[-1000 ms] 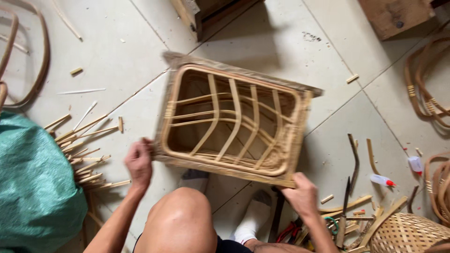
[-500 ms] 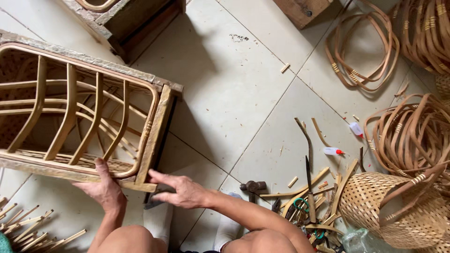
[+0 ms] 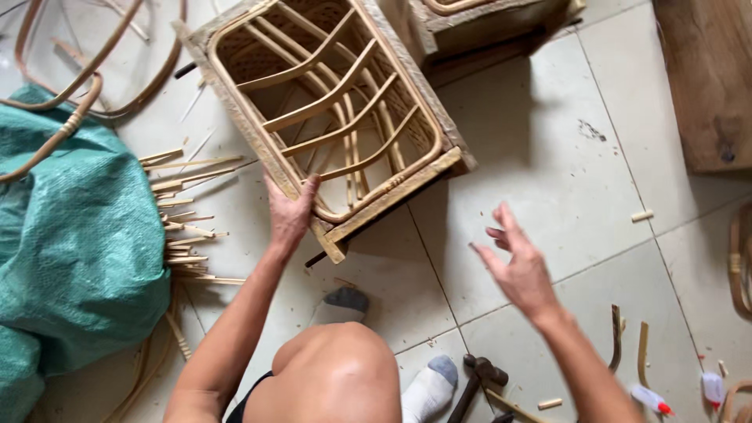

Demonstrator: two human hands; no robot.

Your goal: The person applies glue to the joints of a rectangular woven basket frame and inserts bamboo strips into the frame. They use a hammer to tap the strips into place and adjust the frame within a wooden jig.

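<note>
Head view: left hand [image 3: 291, 213] clamped on the near rim of a rattan frame basket [image 3: 329, 110], thumb over the edge, fingers wrapped on the wooden border at its lower corner. Basket tilted on the tiled floor [image 3: 548, 157], just ahead of a bent knee [image 3: 337, 368], curved ribs showing inside. Right hand [image 3: 513, 258] raised above the floor, fingers spread and empty, apart from the basket's right corner. Left of the basket, a green sack [image 3: 70, 251] with a bundle of cut rattan sticks [image 3: 184, 211] poking out beside it. Near the socked foot [image 3: 427, 388], a hammer [image 3: 478, 376] lying on the tiles. Bent rattan strips [image 3: 627, 348] further right.
</note>
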